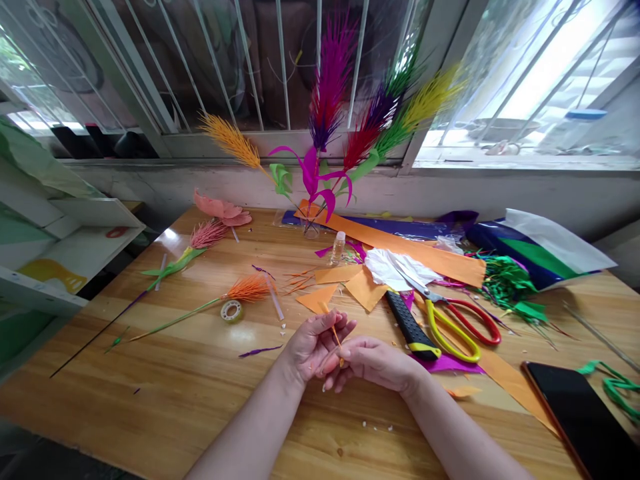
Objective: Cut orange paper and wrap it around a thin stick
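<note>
Between both hands, over the front middle of the table, is a thin twisted strip of orange crepe paper (336,333). My left hand (315,347) pinches its upper part between thumb and fingers. My right hand (367,362) has its fingertips closed on the lower end, close beside the left palm. Just beyond the hands lie cut orange paper pieces (367,288). To their right are a black and yellow utility knife (411,325) and scissors with one yellow and one red handle (457,320). An orange paper grass stem (250,289) lies to the left.
A roll of tape (231,311) sits left of the hands. A small clear bottle (338,247) stands behind them, before a vase (310,228) of colourful paper plumes. A phone (583,417) lies at the right edge. A pink paper flower (223,210) lies at back left.
</note>
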Demonstrator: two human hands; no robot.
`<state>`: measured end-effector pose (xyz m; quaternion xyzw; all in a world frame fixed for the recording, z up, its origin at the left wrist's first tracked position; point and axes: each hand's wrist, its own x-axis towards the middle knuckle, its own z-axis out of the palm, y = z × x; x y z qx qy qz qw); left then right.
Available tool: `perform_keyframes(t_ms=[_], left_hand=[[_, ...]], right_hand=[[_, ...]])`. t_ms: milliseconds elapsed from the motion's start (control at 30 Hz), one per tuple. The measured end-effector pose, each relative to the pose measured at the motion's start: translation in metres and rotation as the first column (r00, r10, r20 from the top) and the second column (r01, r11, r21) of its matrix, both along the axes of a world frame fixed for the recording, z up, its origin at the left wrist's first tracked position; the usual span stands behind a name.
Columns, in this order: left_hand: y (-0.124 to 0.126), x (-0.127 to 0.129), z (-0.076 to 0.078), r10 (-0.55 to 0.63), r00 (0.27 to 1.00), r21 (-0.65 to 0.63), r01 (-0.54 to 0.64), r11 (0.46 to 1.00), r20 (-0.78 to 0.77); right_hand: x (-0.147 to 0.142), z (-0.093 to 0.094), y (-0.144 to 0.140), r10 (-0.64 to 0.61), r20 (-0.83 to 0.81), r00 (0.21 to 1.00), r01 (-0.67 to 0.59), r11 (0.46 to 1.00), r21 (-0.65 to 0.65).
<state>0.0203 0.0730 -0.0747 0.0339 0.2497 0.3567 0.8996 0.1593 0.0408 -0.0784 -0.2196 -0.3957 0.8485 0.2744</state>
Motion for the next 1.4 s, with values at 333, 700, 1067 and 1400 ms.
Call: perform_keyframes(t_ms=[333, 700, 1067, 1400], left_hand=[[-0.001, -0.002, 0.005, -0.070, 0.997, 0.155, 0.071, 0.985, -0.011], [0.005, 0.002, 0.000, 0.002, 0.990, 0.144, 0.019, 0.989, -0.144], [0.000, 0.002, 0.001, 0.056, 0.995, -0.056, -0.061, 0.997, -0.086], [-0.002, 0.001, -0.006, 0.016, 1.000, 0.204, -0.010, 0.979, -0.026]], right_hand=[[0.003, 0.001, 0.001, -0.083, -0.050, 0.995, 0.079, 0.995, -0.066], [0.000, -0.002, 0.007, -0.232, -0.010, 0.973, 0.228, 0.963, -0.145], [-0.001, -0.003, 0.005, -0.158, 0.033, 0.987, 0.160, 0.985, -0.064], [0.002, -0.002, 0.006, -0.201, -0.050, 0.978, 0.196, 0.976, -0.092]])
